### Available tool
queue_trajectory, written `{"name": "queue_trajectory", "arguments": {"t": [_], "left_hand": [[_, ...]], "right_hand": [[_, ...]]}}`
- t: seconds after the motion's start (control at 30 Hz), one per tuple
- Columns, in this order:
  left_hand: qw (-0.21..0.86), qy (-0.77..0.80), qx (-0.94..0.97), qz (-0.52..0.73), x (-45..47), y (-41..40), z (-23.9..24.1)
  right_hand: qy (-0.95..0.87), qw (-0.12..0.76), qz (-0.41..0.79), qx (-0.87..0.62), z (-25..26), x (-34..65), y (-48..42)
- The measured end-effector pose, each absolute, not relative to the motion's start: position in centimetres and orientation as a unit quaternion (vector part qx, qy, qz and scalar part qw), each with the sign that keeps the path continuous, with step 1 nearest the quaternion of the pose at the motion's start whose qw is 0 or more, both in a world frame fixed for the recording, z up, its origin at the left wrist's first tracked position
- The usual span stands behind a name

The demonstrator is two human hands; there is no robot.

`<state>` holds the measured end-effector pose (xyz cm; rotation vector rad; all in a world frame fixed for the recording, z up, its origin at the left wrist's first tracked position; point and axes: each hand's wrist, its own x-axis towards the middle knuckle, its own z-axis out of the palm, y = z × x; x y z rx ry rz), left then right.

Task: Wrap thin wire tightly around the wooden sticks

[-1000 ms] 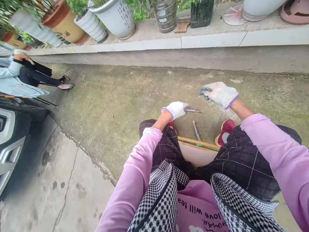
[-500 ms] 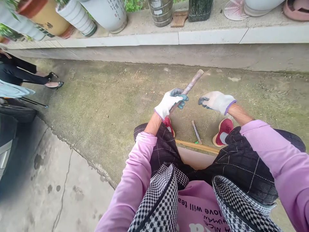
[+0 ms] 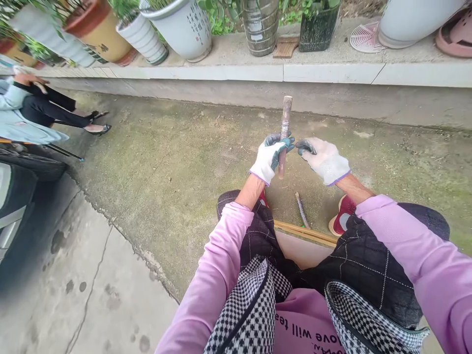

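My left hand [image 3: 269, 158], in a white glove with dark fingertips, is closed round a short brownish stick [image 3: 284, 118] that stands nearly upright. My right hand [image 3: 324, 158], gloved the same way, hovers just right of the stick with its fingers curled toward it; I cannot tell whether they touch it. A second thin stick [image 3: 301, 209] lies on the ground between my red shoes [image 3: 341, 214]. A bamboo-coloured rod [image 3: 306, 232] runs across in front of my knees.
A raised concrete ledge [image 3: 324, 73] at the back carries several plant pots [image 3: 180, 27] and a white fan grille [image 3: 365, 37]. At the far left a seated person [image 3: 25, 113] stretches legs out. A car's edge [image 3: 14, 216] is at the left.
My left hand lifted the stick from near the ground and turned it from level to nearly upright. My right hand moved in toward it.
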<state>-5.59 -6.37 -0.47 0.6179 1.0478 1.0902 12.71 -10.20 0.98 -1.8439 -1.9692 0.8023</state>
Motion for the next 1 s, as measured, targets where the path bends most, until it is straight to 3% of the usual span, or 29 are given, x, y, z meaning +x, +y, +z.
{"name": "queue_trajectory", "arguments": {"t": [0.2,0.53,0.77,1.0], "left_hand": [[0.634,0.520,0.249,0.515,-3.8,-6.6,-2.4],[0.618,0.516,0.195,0.560,-3.5,-7.4,-2.7],[0.672,0.508,0.185,0.506,-4.1,-7.4,-1.1],[0.605,0.617,0.321,0.386,-5.7,-8.1,1.5]], "right_hand": [[-0.615,0.212,0.357,-0.670,0.1,9.4,-9.7],[-0.588,0.231,0.352,-0.691,-2.4,7.3,-9.8],[-0.581,0.273,0.353,-0.680,-1.9,9.0,-9.9],[-0.479,0.301,0.567,-0.599,1.4,11.7,-10.6]]}}
